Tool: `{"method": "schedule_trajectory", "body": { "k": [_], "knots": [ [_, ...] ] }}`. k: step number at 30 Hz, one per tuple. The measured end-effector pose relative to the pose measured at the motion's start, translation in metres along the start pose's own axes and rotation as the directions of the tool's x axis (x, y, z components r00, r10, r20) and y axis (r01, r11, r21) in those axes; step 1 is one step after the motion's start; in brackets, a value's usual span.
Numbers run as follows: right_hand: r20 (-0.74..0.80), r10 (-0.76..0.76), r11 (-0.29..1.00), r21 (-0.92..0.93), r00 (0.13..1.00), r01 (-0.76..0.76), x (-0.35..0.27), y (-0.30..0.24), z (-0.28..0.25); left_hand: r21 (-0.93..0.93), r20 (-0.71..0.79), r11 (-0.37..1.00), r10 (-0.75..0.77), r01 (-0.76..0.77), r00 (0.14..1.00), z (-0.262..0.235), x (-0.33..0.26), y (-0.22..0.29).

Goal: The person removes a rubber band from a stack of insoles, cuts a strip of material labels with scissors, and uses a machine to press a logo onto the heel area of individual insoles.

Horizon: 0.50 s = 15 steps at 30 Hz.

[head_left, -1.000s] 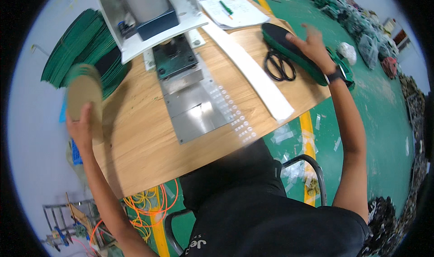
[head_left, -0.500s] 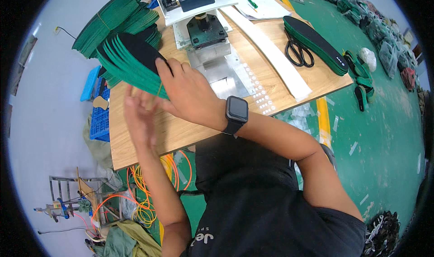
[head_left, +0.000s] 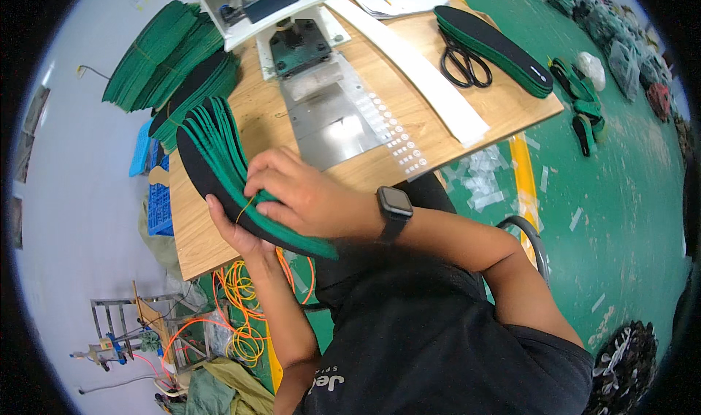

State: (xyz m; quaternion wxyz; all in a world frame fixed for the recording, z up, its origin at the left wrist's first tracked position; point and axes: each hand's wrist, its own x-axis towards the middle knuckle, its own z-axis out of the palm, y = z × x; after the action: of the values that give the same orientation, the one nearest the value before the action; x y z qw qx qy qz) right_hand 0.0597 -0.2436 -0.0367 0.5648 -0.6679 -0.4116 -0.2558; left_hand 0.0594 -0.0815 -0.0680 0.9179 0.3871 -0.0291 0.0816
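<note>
Over the table's near left edge I hold a bundle of insoles, green with black faces, fanned apart at the far end. My left hand wraps round its underside, thumb along the outer black face. A thin yellowish rubber band crosses the bundle. Bent over the near half, my right hand has its fingertips curled at the band, seemingly pinching it; the exact contact is partly hidden. Beyond the bundle lie more banded insole stacks.
A press-like machine with a metal plate stands on the wooden table. Right of it are stickers, a white strip, black scissors and an insole stack. Orange hoses lie below.
The bundle has come nearer to me and turned, so a black face now points left. My left hand has moved under it; my right fingers have shifted nearer, onto the band.
</note>
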Motion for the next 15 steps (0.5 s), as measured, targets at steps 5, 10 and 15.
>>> {"method": "schedule_trajectory", "body": {
  "k": [5, 10, 15],
  "knots": [
    [0.037, -0.042, 0.974, -0.222, 0.998, 0.049, -0.019, -0.019, -0.012, 0.14, 0.003, 0.987, -0.077, 0.075, 0.997, -0.002, -0.014, -0.013],
    [0.405, -0.023, 0.958, 0.271, 0.914, -0.096, -0.038, -0.039, -0.038, 0.269, -0.06, 0.952, -0.137, 0.148, 0.989, 0.007, -0.024, 0.002],
    [0.878, 0.039, 0.774, 0.276, 0.477, -0.57, -0.042, -0.036, -0.038, 0.441, 0.074, 0.895, 0.047, -0.075, 0.996, 0.028, -0.03, 0.015]
  ]
}}
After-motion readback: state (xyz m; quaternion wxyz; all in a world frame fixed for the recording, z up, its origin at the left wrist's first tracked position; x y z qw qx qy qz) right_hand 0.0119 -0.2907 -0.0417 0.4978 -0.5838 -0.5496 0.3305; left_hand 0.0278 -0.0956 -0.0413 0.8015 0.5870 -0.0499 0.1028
